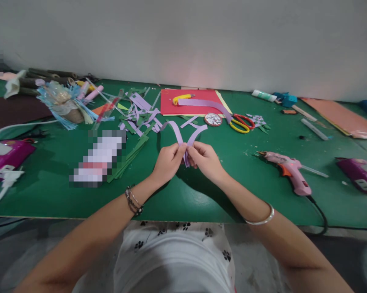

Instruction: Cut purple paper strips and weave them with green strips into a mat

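Between my two hands, above the green table, are curved purple paper strips [177, 132] that spread into a V and meet at my fingertips. My left hand [170, 160] pinches the meeting point from the left. From the right, my right hand [206, 160] pinches the same spot with thumb and fingers. Whether this is one folded strip or two, I cannot tell. Just left of my left hand lies a stack of green paper strips [130, 156]. Beyond the hands, purple and green paper scraps [140, 112] are heaped loosely.
Red paper [168, 102] carries a yellow cutter [182, 99] and a long purple strip. Scissors [243, 123] lie beside a round patterned disc [213, 119]. At right rests a pink glue gun [289, 167] with its cord over the table's front edge. A pixelated object [101, 156] lies left.
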`<move>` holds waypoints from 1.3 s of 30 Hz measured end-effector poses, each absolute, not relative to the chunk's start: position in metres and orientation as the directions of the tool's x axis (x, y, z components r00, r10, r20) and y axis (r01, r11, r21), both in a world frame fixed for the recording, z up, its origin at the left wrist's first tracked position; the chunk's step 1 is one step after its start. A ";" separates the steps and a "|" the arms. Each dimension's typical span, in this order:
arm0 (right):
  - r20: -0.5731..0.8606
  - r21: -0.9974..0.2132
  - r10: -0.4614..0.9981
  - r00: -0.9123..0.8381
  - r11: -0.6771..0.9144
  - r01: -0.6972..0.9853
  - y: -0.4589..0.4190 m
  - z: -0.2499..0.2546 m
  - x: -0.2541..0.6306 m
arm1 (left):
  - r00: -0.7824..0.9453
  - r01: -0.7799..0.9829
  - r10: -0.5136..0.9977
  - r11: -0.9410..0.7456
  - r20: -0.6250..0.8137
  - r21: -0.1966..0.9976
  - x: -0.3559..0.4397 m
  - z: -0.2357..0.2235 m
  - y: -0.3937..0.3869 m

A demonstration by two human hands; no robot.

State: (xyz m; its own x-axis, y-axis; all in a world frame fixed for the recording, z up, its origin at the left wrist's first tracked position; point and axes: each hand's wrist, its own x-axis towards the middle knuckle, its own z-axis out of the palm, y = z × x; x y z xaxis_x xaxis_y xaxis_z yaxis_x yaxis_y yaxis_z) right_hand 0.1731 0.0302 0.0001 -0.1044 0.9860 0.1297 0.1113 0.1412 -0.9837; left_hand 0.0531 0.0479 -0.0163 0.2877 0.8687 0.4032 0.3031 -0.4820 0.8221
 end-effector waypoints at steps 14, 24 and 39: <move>0.088 -0.984 0.996 0.006 0.086 0.156 0.032 0.001 0.174 | 0.248 0.229 0.902 -0.408 0.353 0.884 0.054 -0.013 0.049; 0.125 -0.983 0.992 -0.008 0.125 0.137 0.032 -0.002 0.174 | 0.358 0.330 0.804 -0.584 0.474 0.742 0.053 -0.014 0.047; 0.047 -0.988 0.997 -0.056 0.054 0.144 0.030 -0.001 0.172 | 0.193 0.227 0.881 -0.468 0.432 0.854 0.055 -0.015 0.046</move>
